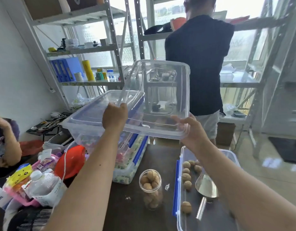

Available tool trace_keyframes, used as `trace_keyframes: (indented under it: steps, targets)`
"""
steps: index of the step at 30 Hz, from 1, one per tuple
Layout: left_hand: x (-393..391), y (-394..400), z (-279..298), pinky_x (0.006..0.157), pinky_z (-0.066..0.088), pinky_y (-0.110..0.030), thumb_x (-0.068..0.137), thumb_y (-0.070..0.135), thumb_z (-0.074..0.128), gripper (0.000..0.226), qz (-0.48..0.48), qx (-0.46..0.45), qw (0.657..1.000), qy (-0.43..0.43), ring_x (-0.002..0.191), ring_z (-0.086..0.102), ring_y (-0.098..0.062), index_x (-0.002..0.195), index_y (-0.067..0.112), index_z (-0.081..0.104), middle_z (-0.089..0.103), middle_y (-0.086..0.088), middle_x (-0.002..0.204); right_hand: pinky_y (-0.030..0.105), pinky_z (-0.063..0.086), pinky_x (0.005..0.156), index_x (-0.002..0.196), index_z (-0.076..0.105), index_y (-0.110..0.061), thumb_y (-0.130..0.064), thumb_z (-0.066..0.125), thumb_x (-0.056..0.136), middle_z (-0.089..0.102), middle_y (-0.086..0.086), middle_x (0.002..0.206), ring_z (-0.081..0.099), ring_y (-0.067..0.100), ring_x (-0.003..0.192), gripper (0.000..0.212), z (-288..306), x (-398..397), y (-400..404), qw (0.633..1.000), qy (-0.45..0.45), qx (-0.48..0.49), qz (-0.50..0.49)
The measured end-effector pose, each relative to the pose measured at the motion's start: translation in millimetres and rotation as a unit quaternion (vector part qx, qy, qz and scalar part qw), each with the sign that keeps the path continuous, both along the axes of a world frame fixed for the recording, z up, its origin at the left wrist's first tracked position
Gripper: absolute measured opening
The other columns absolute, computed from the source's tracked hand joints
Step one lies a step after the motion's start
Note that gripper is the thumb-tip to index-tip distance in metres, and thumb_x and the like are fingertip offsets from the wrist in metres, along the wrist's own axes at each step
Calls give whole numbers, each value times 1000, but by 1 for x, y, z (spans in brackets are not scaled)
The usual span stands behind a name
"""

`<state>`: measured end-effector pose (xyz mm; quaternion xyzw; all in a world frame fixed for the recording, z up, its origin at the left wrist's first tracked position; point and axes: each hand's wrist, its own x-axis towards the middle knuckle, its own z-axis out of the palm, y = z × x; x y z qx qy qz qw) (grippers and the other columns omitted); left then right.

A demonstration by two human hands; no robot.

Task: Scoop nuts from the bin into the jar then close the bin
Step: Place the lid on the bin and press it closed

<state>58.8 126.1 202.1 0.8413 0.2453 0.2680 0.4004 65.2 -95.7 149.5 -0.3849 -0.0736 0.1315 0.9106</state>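
Note:
I hold a clear plastic lid in the air above the table, tilted up away from me. My left hand grips its near left edge and my right hand grips its near right corner. Below, at the right, stands the open clear bin with blue clips. Several walnuts and a metal scoop lie inside it. A glass jar full of walnuts stands upright on the dark table, just left of the bin.
A closed clear bin sits stacked on another bin of colourful items left of centre. Packaged goods and a red object crowd the left. A person in dark clothes stands behind the table at metal shelves.

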Motion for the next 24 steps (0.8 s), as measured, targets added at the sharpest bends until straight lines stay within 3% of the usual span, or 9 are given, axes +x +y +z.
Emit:
trace_keyframes:
  steps: [2, 6, 8, 10, 13, 17, 21, 24]
  targets:
    - [2, -21, -5, 81, 46, -38, 89, 37, 43, 48, -55, -6, 998, 22, 93, 59, -32, 108, -4, 60, 66, -20, 107, 20, 55, 51, 90, 58, -14, 10, 31, 84, 68, 10, 83, 70, 17, 65, 38, -2, -14, -30, 999, -2, -30, -38]
    - [4, -70, -30, 93, 48, -43, 82, 55, 42, 64, -117, -51, 989, 70, 104, 61, -37, 109, 0, 61, 67, -19, 112, 15, 48, 39, 75, 63, -19, 13, 25, 85, 70, 5, 67, 63, 8, 44, 51, -16, -39, -80, 990, -37, -95, -99]
    - [0, -95, -48, 91, 49, -43, 83, 56, 43, 63, -131, -63, 987, 72, 104, 61, -38, 113, 3, 60, 66, -19, 113, 15, 48, 39, 82, 60, -18, 10, 34, 85, 69, -1, 61, 62, 9, 48, 39, -29, -46, -100, 974, -28, -158, -160]
    - [-8, -119, -66, 87, 46, -38, 90, 47, 41, 55, -138, -53, 987, 70, 106, 59, -37, 119, 3, 55, 64, -17, 116, 15, 43, 40, 88, 59, -21, 0, 46, 87, 63, -5, 54, 55, 6, 48, 24, -46, -52, -120, 947, -14, -219, -235]
    - [-21, -146, -93, 88, 43, -37, 93, 41, 43, 50, -148, -64, 984, 79, 108, 57, -36, 121, 2, 53, 62, -16, 119, 10, 36, 39, 78, 56, -19, -16, 55, 90, 52, -2, 54, 42, 4, 43, 12, -73, -62, -143, 896, 3, -317, -310]
    - [-38, -167, -131, 84, 40, -33, 92, 41, 46, 49, -165, -59, 979, 102, 108, 56, -32, 121, 1, 51, 58, -17, 121, 11, 32, 37, 57, 38, -12, -13, 52, 94, 35, -1, 52, 38, 1, 36, 39, -101, -85, -157, 828, 12, -434, -354]
    - [-56, -176, -164, 90, 43, -39, 92, 41, 46, 50, -168, -70, 974, 132, 109, 54, -32, 122, 1, 51, 56, -17, 123, 20, 30, 47, 72, 53, 11, -28, 58, 91, 45, 9, 62, 41, 18, 56, 43, -137, -101, -172, 804, 46, -501, -317]
    - [-66, -177, -183, 92, 45, -42, 92, 41, 45, 49, -159, -67, 971, 164, 109, 55, -35, 119, 0, 54, 57, -19, 121, 31, 39, 63, 93, 66, 2, -55, 60, 80, 63, 13, 82, 57, 29, 74, 58, -154, -113, -178, 774, 73, -562, -284]
